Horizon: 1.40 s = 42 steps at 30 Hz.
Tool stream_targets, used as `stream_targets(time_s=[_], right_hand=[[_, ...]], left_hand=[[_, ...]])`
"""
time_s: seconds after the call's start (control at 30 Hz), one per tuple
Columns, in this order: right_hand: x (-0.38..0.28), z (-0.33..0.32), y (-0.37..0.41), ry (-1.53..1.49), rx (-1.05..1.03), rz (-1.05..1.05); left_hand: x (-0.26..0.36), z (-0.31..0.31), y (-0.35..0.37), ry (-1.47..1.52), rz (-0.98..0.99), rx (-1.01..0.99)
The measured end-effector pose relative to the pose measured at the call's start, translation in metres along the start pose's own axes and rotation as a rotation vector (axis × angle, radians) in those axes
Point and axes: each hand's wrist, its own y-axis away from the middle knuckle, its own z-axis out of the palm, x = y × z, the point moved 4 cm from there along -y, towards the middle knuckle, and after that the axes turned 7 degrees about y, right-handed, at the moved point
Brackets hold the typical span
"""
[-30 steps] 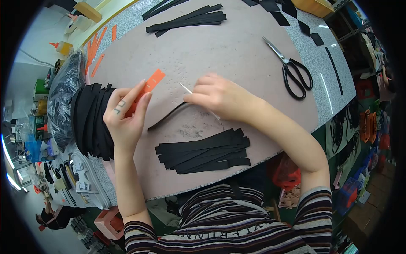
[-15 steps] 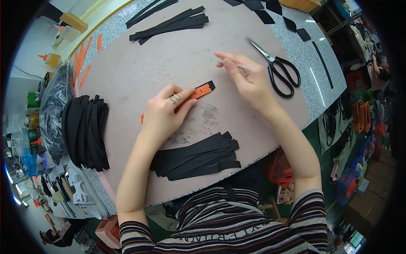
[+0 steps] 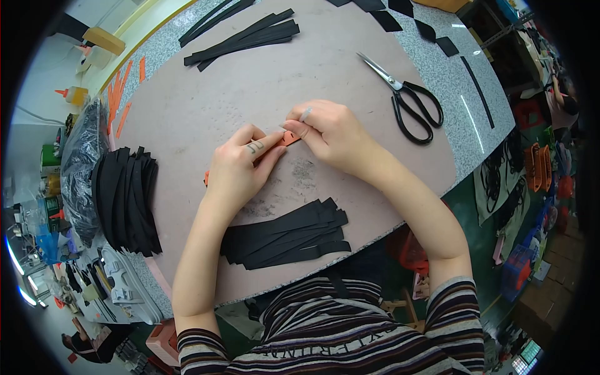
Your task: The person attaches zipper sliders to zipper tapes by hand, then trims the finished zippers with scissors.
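Note:
My left hand (image 3: 240, 161) is closed, its fingers pinching and pressing a narrow orange slotted strip (image 3: 289, 138) on the board. A black strip lay under its far end half a second ago; my right hand now covers that end. My right hand (image 3: 337, 134) is closed around a slim, pale pen-like stick (image 3: 305, 114), and its fingertips are at the orange strip's right end. The stick's tip is hidden. Nearer my body lies a fanned pile of black strips (image 3: 284, 234). Scissors with black handles (image 3: 415, 106) lie to the right of my right hand.
More black strips (image 3: 247, 40) lie at the far side of the board (image 3: 206, 106). A thick black strip stack (image 3: 125, 200) stands at left beside a black plastic bag (image 3: 84, 169). Orange strips (image 3: 116, 90) and black diamond pieces (image 3: 425, 32) lie near the far edges.
My right hand has come down and left to the orange strip's end, carrying the pale stick. My left hand stays pressed on the strip. The whole view has shifted slightly.

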Motion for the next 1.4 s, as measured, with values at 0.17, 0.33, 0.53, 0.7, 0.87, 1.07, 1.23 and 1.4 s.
stream_targets(time_s=[0.17, 0.33, 0.53, 0.7, 0.87, 1.07, 1.23, 1.4], right_hand=[[-0.003, 0.003, -0.005, -0.055, -0.009, 0.047], [-0.003, 0.006, -0.006, -0.106, -0.086, 0.053], [-0.017, 0.016, 0.001, 0.146, -0.038, -0.238], [-0.015, 0.037, -0.005, 0.284, -0.157, -0.358], [-0.034, 0.021, -0.002, 0.218, -0.134, -0.428], [-0.075, 0.008, 0.077, 0.294, -0.377, -0.482], [-0.013, -0.032, 0.04, -0.076, 0.097, 0.255], [0.019, -0.029, 0.02, -0.156, 0.122, 0.319]], left_hand=[[-0.003, 0.001, -0.001, 0.013, 0.027, 0.025], [-0.004, -0.004, -0.001, 0.09, -0.023, -0.005], [-0.025, -0.056, 0.008, 0.183, -0.215, 0.255], [-0.027, -0.072, 0.017, 0.117, -0.193, 0.284], [-0.031, -0.081, 0.017, 0.106, -0.143, 0.386], [-0.016, -0.061, 0.01, 0.142, -0.097, 0.246], [0.007, -0.003, 0.002, 0.022, 0.005, 0.035], [0.006, 0.004, -0.001, -0.023, 0.034, 0.028]])
